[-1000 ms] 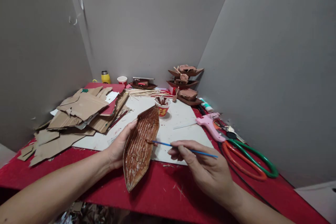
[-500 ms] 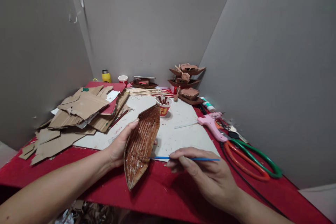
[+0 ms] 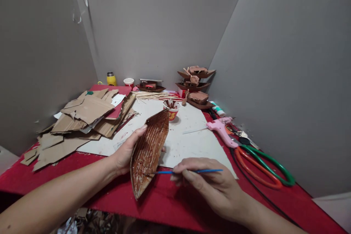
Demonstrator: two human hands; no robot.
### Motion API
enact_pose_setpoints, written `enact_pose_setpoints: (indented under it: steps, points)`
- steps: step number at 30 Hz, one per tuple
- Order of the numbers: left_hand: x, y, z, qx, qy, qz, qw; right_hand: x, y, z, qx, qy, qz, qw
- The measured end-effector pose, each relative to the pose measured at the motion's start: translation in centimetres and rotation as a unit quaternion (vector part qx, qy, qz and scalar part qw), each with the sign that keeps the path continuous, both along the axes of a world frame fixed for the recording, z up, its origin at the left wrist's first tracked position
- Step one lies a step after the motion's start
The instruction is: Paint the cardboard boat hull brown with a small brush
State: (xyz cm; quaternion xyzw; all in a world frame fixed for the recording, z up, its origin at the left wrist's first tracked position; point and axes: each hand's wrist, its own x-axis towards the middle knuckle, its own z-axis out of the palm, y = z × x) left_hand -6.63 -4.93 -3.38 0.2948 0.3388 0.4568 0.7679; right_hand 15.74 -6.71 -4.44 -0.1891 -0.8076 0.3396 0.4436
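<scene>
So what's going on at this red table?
A person is working on a cardboard boat hull. The left hand holds it tilted, while the right hand holds a thin blue brush with its tip on the ribbed surface near the pointed end. A paint-smeared cup stands behind, cardboard scraps lie left, a pink glue gun right.

The left arm comes in bare from the lower left, forearm slanting up toward the middle, wrist nearly straight. The left hand (image 3: 125,152) is cupped with its palm turned right, gripping the hull (image 3: 149,148). One digit is stretched along the near rim and a fingertip shows past the far rim. The right arm enters from the lower right, also bare, with the back of the hand uppermost. The right hand (image 3: 212,186) pinches the brush (image 3: 189,171) between thumb and forefinger, the other fingers folded loosely beneath, knuckles pointing left.
</scene>
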Motion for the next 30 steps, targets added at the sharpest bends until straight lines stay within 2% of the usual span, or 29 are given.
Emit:
enact_pose_setpoints:
  steps: [3,5,7,9,12,15,18,20,25,27,30]
  points:
    - [-0.02,0.01,-0.13,0.017,-0.005,0.015,1.0,0.02,0.16,-0.17,0.028,-0.004,-0.031,0.999]
    - [-0.02,0.01,-0.13,0.024,-0.011,0.024,0.999,0.08,0.18,-0.24,0.011,0.016,-0.06,0.998]
    - [-0.03,0.02,-0.09,0.016,-0.007,0.016,1.0,0.07,0.06,-0.1,-0.019,0.031,-0.055,0.998]
    - [-0.05,0.03,-0.06,0.007,0.0,0.005,1.0,-0.09,-0.11,0.2,-0.031,0.031,-0.021,0.999]
    - [-0.06,0.08,-0.15,0.005,-0.002,0.006,1.0,-0.42,-0.15,0.46,0.005,0.015,0.014,1.0]
    - [-0.06,0.11,-0.39,0.022,-0.014,0.014,1.0,-0.54,0.13,0.12,0.052,0.026,-0.031,0.998]
    - [-0.03,0.09,-0.53,0.033,-0.022,0.017,0.999,-0.48,0.35,-0.24,0.055,0.04,-0.061,0.996]
    - [0.01,0.05,-0.43,0.029,-0.021,0.016,0.999,-0.49,0.32,-0.16,0.053,0.039,-0.037,0.997]
    - [0.15,-0.03,0.24,-0.019,0.0,-0.004,1.0,-0.72,0.12,0.28,0.049,0.012,0.07,0.996]
    - [0.2,-0.02,0.37,-0.025,0.0,-0.003,1.0,-0.78,0.25,0.14,0.062,0.006,0.07,0.996]
    - [0.23,0.01,0.28,-0.015,-0.006,0.002,1.0,-0.81,0.5,-0.19,0.08,0.02,0.02,0.996]
